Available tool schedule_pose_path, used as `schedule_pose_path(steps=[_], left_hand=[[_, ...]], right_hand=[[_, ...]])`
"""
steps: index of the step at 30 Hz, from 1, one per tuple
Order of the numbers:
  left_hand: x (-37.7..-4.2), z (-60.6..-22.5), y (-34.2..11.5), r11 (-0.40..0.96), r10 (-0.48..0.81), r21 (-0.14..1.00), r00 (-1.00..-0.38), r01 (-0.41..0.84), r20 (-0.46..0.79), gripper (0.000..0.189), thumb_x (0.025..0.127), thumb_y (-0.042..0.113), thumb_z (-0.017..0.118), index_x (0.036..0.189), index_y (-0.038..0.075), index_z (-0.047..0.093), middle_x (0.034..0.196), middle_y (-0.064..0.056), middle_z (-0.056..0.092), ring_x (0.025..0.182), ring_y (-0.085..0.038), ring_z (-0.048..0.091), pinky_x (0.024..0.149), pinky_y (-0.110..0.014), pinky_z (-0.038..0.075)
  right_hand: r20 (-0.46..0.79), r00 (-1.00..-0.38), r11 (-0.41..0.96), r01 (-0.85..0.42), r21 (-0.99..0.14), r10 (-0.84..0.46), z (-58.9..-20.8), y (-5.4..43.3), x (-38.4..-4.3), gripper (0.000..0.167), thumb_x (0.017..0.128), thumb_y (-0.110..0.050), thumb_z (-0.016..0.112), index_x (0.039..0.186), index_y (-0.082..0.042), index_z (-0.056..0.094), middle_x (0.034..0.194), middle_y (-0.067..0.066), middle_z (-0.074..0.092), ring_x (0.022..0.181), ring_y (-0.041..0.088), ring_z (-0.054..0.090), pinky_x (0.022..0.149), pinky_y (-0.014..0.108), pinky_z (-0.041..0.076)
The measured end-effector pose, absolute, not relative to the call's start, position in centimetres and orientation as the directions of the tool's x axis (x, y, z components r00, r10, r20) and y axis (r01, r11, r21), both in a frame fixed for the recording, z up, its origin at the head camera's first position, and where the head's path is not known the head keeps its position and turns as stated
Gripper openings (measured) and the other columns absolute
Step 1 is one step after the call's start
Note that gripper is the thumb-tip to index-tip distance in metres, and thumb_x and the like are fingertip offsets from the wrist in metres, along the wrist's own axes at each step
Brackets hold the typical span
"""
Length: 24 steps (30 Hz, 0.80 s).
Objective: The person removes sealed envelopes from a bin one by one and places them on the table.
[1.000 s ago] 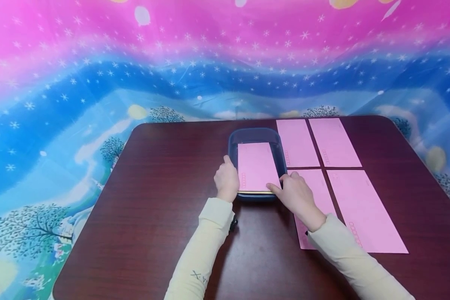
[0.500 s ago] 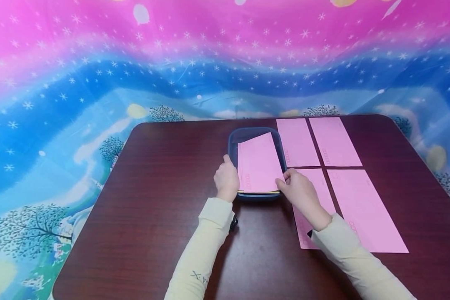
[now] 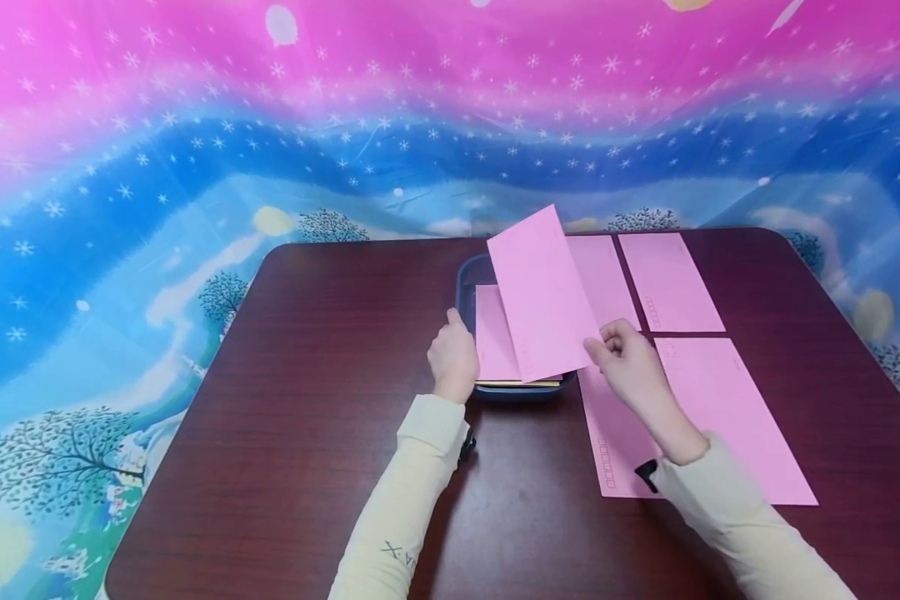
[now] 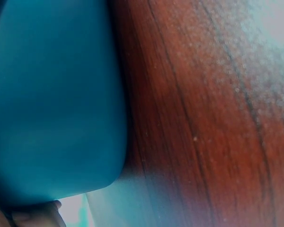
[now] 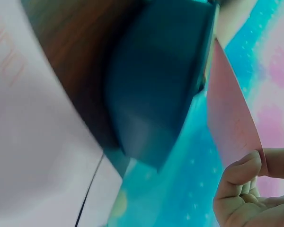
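Note:
My right hand [image 3: 636,367] pinches a pink envelope [image 3: 546,300] by its near right corner, thumb against the face. The envelope is tilted up over a dark blue plastic tub [image 3: 461,287]. In the right wrist view, thumb and forefinger close on the edge of this envelope [image 5: 234,113], beside the tub [image 5: 151,80]. My left hand [image 3: 452,358] grips the tub's left side, thumb along the rim. Its fingers [image 4: 40,215] show at the tub's edge in the left wrist view. Inside the tub lies another pink envelope [image 3: 495,337], with a yellow edge [image 3: 510,383] beneath it.
Several pink envelopes lie in two rows to the tub's right, among them one at the far right [image 3: 671,279] and one at the near right [image 3: 731,417]. The brown wooden table [image 3: 315,375] extends leftward. A patterned cloth [image 3: 420,100] hangs behind.
My right hand has slid to the envelope's right edge, then lifted it up and rightward off the stack, uncovering another pink envelope. The left hand stays on the tub.

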<state>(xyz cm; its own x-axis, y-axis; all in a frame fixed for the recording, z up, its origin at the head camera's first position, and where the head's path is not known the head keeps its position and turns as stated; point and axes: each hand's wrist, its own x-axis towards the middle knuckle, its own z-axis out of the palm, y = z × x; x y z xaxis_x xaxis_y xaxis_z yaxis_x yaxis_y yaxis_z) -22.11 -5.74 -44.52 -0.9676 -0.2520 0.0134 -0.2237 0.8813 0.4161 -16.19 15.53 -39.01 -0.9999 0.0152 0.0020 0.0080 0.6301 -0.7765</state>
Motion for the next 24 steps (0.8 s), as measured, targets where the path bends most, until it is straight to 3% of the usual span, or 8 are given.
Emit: schedule_pose_path(steps=[4,12,16,18,24], left_hand=[[-22.1,-44.5,-5.7,0.884,-0.251,0.408,-0.968,-0.227,0.006,0.037,0.101,0.015,0.043,0.136,0.005,0.043,0.093,-0.014,0.071,0.078,-0.027,0.071,0.066,-0.038,0.057],[-22.1,-44.5,-5.6,0.888,-0.248,0.399,-0.969,-0.228,-0.002,0.038,0.100,0.015,0.045,0.137,0.005,0.042,0.094,-0.013,0.071,0.079,-0.025,0.070,0.067,-0.037,0.057],[-22.1,-44.5,-5.5,0.887,-0.246,0.402,-0.969,-0.227,-0.005,0.038,0.100,0.015,0.045,0.136,0.005,0.042,0.096,-0.013,0.071,0.081,-0.026,0.070,0.068,-0.038,0.057],[-22.1,-44.5,-5.5,0.888,-0.246,0.400,-0.969,-0.228,-0.008,0.037,0.100,0.015,0.045,0.136,0.005,0.042,0.096,-0.013,0.071,0.082,-0.026,0.071,0.069,-0.038,0.058],[-22.2,-44.5,-5.7,0.891,-0.249,0.389,-0.968,-0.235,-0.015,0.038,0.100,0.014,0.044,0.137,0.006,0.041,0.093,-0.013,0.070,0.076,-0.025,0.070,0.064,-0.036,0.057]], right_hand=[[0.035,-0.998,0.641,0.010,-0.768,0.058,-38.8,18.4,-15.9,0.027,0.097,-0.020,0.053,0.103,0.006,0.051,0.075,0.002,0.057,0.061,0.000,0.047,0.054,0.022,0.042],[0.045,-0.984,0.639,0.078,-0.765,0.173,-39.4,25.7,-15.1,0.030,0.100,-0.020,0.044,0.110,0.006,0.051,0.066,-0.033,0.046,0.054,-0.006,0.049,0.053,0.018,0.043],[0.002,-0.966,0.541,0.143,-0.829,0.258,-40.0,29.3,-14.5,0.011,0.099,-0.022,0.045,0.097,-0.017,0.055,0.063,-0.030,0.050,0.050,-0.005,0.053,0.050,0.017,0.044],[-0.030,-0.952,0.481,0.181,-0.858,0.304,-40.4,31.0,-14.3,0.010,0.099,-0.024,0.047,0.092,-0.029,0.050,0.060,-0.026,0.053,0.048,-0.002,0.054,0.045,0.019,0.043],[-0.082,-0.887,0.332,0.255,-0.908,0.455,-42.2,35.4,-14.3,0.009,0.099,-0.026,0.046,0.094,-0.033,0.046,0.061,-0.027,0.053,0.045,-0.003,0.057,0.043,0.016,0.045]])
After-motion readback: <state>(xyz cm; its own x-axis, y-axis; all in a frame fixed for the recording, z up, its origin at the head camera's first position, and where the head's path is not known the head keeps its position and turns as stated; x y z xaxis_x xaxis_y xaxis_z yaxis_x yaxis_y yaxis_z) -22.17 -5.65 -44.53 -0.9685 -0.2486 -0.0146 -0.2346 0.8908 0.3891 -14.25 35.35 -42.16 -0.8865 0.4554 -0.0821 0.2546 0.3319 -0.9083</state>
